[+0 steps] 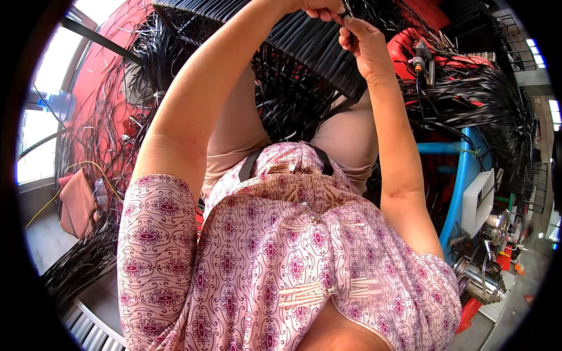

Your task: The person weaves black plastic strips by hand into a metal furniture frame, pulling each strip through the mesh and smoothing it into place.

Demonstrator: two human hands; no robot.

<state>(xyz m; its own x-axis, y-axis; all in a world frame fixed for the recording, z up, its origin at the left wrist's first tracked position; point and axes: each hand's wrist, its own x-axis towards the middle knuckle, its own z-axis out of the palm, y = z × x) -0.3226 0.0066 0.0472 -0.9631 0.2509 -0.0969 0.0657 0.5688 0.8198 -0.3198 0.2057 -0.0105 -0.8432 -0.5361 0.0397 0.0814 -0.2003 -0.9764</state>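
Note:
At the top of the view my left hand (322, 7) and my right hand (363, 38) meet almost fingertip to fingertip, both with fingers pinched. A thin black strip (346, 8) appears to run between their fingertips; its ends are lost at the picture's edge and in the dark background. Below the hands, a woven black panel (310, 50) of close parallel strips slants across my knees. Loose black strips (293, 108) hang in a tangle beneath it, between my legs.
An air tool (422, 61) with an orange fitting rests on a red surface (401, 50) at right, beside a heap of black strips (486, 96). Blue plastic furniture (462, 181) and a white container (478, 203) stand nearer. At left are a pink bag (78, 205) and strewn strips.

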